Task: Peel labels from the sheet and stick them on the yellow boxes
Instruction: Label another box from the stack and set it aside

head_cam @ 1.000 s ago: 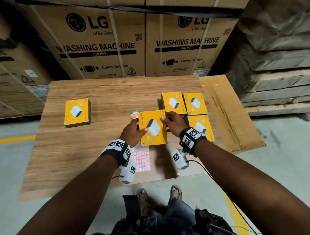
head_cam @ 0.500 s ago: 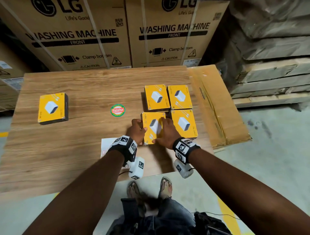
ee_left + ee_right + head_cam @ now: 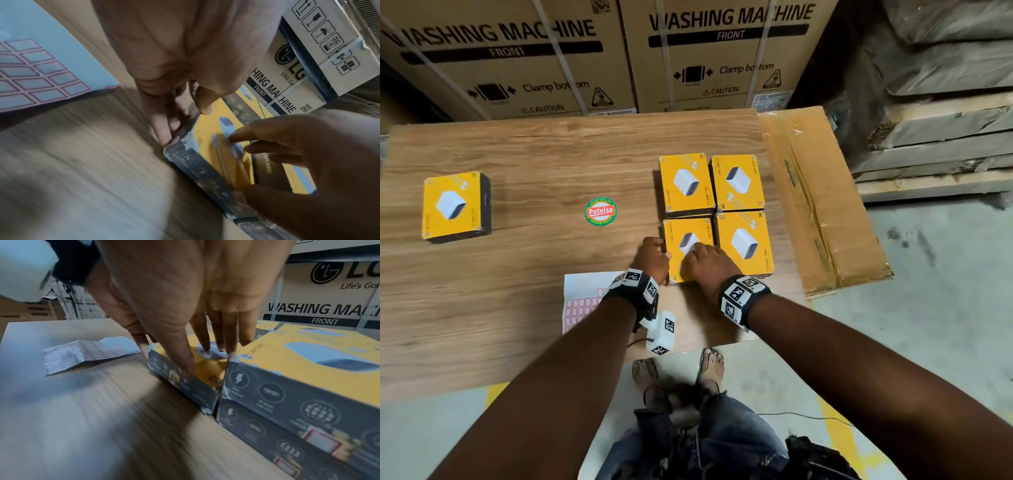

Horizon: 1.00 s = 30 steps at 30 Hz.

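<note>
Four yellow boxes form a two-by-two block on the wooden table (image 3: 517, 274). Both hands are on the near-left box (image 3: 690, 236) (image 3: 203, 129) (image 3: 205, 369), which lies flat. My left hand (image 3: 654, 255) (image 3: 185, 125) has straight fingers against its left side and the thumb on its top edge. My right hand (image 3: 705, 263) (image 3: 201, 361) lies on its top with straight fingers, thumb down the near side. The label sheet (image 3: 582, 298) (image 3: 41, 65) (image 3: 86, 352), white with pink-edged labels, lies partly under my left forearm. A fifth yellow box (image 3: 452, 205) sits far left.
A round Patelsa sticker (image 3: 601, 211) is stuck on the table between the lone box and the block. A flat taped cardboard piece (image 3: 818, 198) lies along the table's right edge. Washing machine cartons (image 3: 722, 51) stand behind the table. Wrapped stacks (image 3: 945, 102) rise at right.
Both hands carried the yellow box from above the sheet, right and down into the near-left spot of the block; it now lies flat against its neighbours.
</note>
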### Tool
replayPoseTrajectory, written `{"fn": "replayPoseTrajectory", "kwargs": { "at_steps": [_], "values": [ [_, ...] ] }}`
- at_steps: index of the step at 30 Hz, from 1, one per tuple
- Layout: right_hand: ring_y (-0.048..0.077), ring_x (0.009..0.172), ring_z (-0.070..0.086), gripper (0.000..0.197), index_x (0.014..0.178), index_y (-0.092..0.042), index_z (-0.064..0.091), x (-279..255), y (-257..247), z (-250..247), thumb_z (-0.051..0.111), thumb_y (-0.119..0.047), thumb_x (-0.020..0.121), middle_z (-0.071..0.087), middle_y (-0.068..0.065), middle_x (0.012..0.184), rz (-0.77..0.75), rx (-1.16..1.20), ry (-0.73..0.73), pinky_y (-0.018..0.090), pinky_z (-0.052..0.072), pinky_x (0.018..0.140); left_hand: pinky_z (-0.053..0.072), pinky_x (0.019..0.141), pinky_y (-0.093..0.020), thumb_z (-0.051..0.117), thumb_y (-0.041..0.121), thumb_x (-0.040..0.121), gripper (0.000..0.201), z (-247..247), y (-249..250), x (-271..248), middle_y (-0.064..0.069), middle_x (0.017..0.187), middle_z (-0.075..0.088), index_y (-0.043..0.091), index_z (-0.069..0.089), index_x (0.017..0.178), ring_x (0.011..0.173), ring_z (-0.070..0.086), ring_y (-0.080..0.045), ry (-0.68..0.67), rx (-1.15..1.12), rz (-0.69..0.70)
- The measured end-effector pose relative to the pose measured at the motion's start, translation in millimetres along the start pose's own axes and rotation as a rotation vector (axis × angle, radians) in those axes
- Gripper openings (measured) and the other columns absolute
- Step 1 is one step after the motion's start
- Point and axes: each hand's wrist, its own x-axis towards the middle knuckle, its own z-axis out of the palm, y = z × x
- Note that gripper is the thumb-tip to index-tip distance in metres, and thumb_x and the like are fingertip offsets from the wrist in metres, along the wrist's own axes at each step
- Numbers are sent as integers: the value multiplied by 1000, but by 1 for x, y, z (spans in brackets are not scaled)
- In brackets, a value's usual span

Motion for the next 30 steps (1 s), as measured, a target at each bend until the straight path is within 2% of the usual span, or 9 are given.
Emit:
{"fn": "replayPoseTrajectory", "kwargs": {
  "at_steps": [2, 4, 7, 10, 13, 17, 19, 25, 30],
  "values": [
    [41, 118, 50, 51, 131, -1, 49, 2, 2, -2, 63, -7, 83, 48, 23, 131, -5, -26, -32, 51, 38, 104, 40, 83, -25, 61, 16, 94, 38, 1, -1, 0, -8, 124, 64, 13, 50, 130, 112, 60, -27, 1, 12, 14],
    [43, 122, 48, 58, 134, 1, 47, 3, 4, -2, 65, -4, 79, 45, 24, 134, -12, -38, -41, 53, 33, 110, 46, 90, -29, 65, 17, 91, 40, 2, -4, 2, -7, 122, 65, 13, 51, 128, 113, 60, -27, -13, 28, 30],
    [42, 122, 48, 51, 130, -7, 54, 3, 6, -5, 63, -4, 79, 47, 22, 131, -30, -61, -49, 54, 30, 111, 52, 92, -39, 69, 20, 86, 38, 3, -5, 3, -7, 117, 67, 14, 56, 122, 110, 63, -27, -18, 77, 78],
    [39, 120, 49, 41, 120, -13, 61, 5, 7, -11, 62, -5, 80, 51, 19, 125, -42, -20, -67, 53, 32, 110, 50, 95, -39, 70, 18, 86, 43, 2, -5, 2, -8, 120, 67, 11, 56, 126, 112, 62, -27, -34, 103, 97],
    [38, 119, 49, 37, 117, -14, 64, 6, 7, -15, 61, -6, 80, 53, 18, 122, -38, 45, -62, 52, 36, 107, 47, 98, -32, 68, 14, 87, 47, 0, -4, -1, -9, 126, 65, 9, 54, 132, 117, 60, -25, -34, 106, 103],
    [39, 119, 51, 51, 131, 0, 51, 10, 5, -20, 62, -14, 84, 48, 23, 133, 8, 129, -18, 46, 39, 102, 43, 96, -29, 69, 11, 86, 45, -15, -3, -6, -12, 124, 65, 9, 57, 129, 116, 60, -26, 7, 153, 151],
    [38, 114, 52, 47, 127, -1, 51, 11, 3, -28, 63, -19, 85, 48, 20, 130, 18, 182, 13, 43, 40, 98, 44, 96, -32, 68, 10, 84, 42, -27, -6, -9, -13, 119, 65, 9, 59, 125, 114, 60, -29, 47, 190, 185],
    [39, 111, 53, 43, 126, -4, 49, 32, -24, -50, 58, -22, 87, 49, 20, 127, 20, 278, 88, 44, 43, 95, 43, 100, -38, 57, 7, 83, 46, -84, -29, -13, -16, 122, 57, 12, 56, 129, 113, 58, -31, 128, 323, 211],
    [38, 111, 55, 42, 127, -7, 49, 72, -65, -73, 50, -30, 92, 51, 16, 123, -42, 310, 181, 43, 46, 90, 39, 106, -39, 55, 20, 90, 53, -150, -64, -9, -11, 137, 45, 17, 44, 141, 127, 46, -30, 221, 454, 207]
  ]
}}
